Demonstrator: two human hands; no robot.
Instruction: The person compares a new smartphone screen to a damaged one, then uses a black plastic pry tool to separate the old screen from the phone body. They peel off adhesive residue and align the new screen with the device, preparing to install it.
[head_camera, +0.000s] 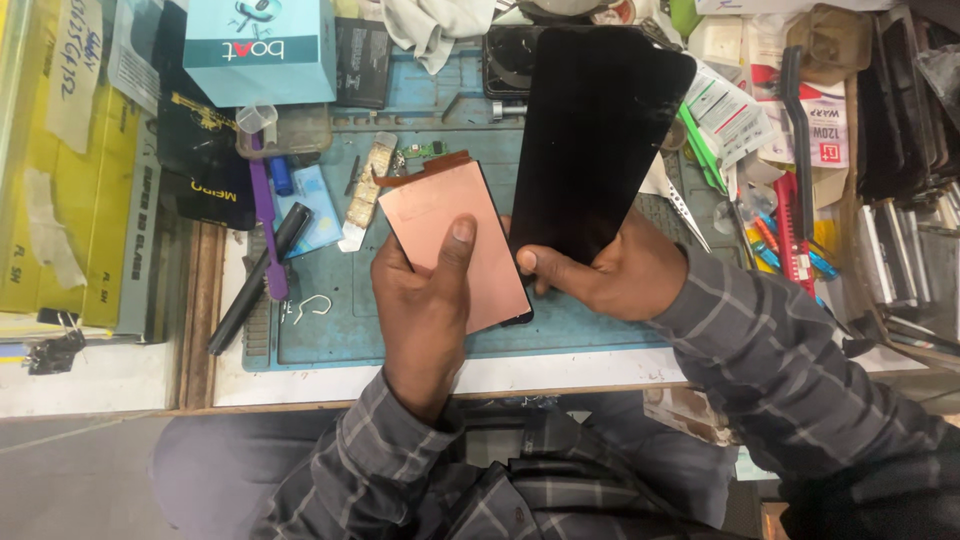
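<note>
From the head camera, the left hand (425, 300) clasped a copper-backed panel (455, 240) above the blue work mat (330, 335). The right hand (610, 275) pinched a black glass screen (595, 140) by its lower edge, panels touching; clutter crowded the mat's far and right edges.

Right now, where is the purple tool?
The purple tool lies on the left of the blue mat, beside a black pen-like tool, left of the left hand.

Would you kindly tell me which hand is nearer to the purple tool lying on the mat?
Left. The left hand, holding the copper-coloured panel, is just right of the purple tool; the right hand, gripping the black screen, is farther right.
</note>
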